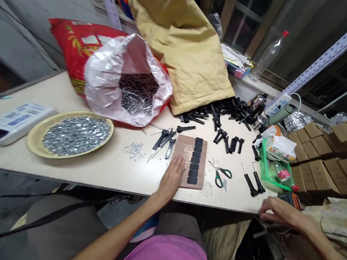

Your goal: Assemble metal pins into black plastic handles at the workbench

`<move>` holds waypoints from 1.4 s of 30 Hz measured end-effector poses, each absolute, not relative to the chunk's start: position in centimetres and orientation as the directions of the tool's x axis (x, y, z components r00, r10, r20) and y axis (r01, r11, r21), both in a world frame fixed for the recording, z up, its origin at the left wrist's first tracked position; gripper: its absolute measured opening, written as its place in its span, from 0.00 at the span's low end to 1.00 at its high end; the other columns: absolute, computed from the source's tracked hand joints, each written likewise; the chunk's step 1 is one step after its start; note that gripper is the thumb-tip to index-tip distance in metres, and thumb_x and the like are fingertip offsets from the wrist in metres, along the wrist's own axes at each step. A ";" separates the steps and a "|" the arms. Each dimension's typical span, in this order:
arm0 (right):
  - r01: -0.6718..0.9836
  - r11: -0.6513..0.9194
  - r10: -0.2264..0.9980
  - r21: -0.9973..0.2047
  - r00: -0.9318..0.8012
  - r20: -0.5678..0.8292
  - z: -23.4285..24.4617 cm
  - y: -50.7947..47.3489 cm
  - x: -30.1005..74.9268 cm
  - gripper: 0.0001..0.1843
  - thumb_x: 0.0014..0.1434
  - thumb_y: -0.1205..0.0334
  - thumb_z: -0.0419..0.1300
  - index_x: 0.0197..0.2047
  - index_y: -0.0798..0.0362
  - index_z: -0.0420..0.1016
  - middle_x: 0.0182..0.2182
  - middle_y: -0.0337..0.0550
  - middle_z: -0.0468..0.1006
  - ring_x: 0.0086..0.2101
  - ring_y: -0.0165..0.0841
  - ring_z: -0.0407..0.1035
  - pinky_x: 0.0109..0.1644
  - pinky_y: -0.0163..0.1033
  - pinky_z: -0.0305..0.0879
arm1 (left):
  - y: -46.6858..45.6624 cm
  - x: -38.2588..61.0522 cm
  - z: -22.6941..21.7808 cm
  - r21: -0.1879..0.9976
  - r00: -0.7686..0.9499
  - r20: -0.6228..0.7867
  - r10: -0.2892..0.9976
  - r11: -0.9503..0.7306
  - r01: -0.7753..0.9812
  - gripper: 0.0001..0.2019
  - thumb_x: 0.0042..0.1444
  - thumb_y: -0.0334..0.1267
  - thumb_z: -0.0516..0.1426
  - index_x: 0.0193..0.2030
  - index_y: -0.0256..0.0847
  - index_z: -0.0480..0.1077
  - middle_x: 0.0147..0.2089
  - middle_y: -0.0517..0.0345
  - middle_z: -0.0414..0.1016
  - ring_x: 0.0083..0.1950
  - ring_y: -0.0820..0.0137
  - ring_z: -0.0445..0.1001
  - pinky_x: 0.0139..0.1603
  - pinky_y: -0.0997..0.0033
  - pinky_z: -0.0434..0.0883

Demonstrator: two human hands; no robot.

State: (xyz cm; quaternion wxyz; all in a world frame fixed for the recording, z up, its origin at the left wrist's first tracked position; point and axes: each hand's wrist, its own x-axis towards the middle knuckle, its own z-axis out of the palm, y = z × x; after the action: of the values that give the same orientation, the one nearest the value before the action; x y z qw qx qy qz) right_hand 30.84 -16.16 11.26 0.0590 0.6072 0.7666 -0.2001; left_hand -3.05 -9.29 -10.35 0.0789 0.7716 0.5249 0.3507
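Observation:
My left hand (pixel 172 176) lies with its fingers flat on the left side of a brown board (pixel 197 182). A column of black rounded pads (pixel 195 160) runs down the board. To its left are black-handled metal pieces (pixel 163 139) and a small scatter of shiny metal bits (pixel 135 151). My right hand (pixel 277 211) is at the table's front edge, fingers curled; what they hold, if anything, is hidden. Near it lie two black-handled pieces with thin metal shafts (pixel 250 186). Green-handled scissors (pixel 220 173) rest between the board and these pieces.
A yellow dish (pixel 32 144) of shiny metal bits stands left beside a white device (pixel 13 122). Behind are an open red sack (pixel 77 48) of metal rods and a tan sack (pixel 197 67) near piled black handles (pixel 224 110). A green basket (pixel 262 170) and cardboard boxes (pixel 318 171) stand right.

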 end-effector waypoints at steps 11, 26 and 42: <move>0.339 0.939 0.342 0.050 -0.938 -0.059 4.8 -3.0 8.7 0.12 0.66 0.68 0.48 0.41 0.54 0.74 0.37 0.46 0.76 0.35 0.34 0.64 0.37 0.38 0.57 | -10.1 -9.3 -4.7 0.552 -0.173 0.551 0.817 -0.201 0.809 0.12 0.62 0.35 0.47 0.42 0.41 0.71 0.39 0.50 0.73 0.42 0.62 0.70 0.43 0.60 0.71; -0.077 0.982 -0.012 0.172 -0.936 -0.351 1.8 1.7 1.7 0.09 0.58 0.74 0.57 0.28 0.57 0.73 0.27 0.42 0.75 0.33 0.34 0.66 0.38 0.40 0.58 | -4.0 -13.6 -3.9 0.357 -0.315 0.258 0.913 0.213 0.910 0.13 0.60 0.32 0.48 0.40 0.42 0.75 0.34 0.50 0.70 0.40 0.60 0.65 0.36 0.65 0.62; 0.287 0.794 0.573 -0.536 -0.647 0.503 3.5 1.5 2.6 0.10 0.65 0.65 0.50 0.43 0.51 0.72 0.34 0.43 0.73 0.35 0.32 0.69 0.39 0.37 0.67 | -2.5 -13.6 -3.0 0.237 -0.268 0.096 0.959 0.240 0.941 0.15 0.58 0.25 0.45 0.39 0.35 0.72 0.39 0.44 0.71 0.44 0.58 0.66 0.39 0.63 0.61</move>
State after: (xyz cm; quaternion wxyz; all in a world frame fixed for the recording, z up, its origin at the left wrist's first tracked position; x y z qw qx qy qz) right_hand 2.61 1.49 3.55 -0.3425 0.2433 0.8831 -0.2089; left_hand -13.64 -2.46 -3.02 0.0344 0.6040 0.7865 0.1244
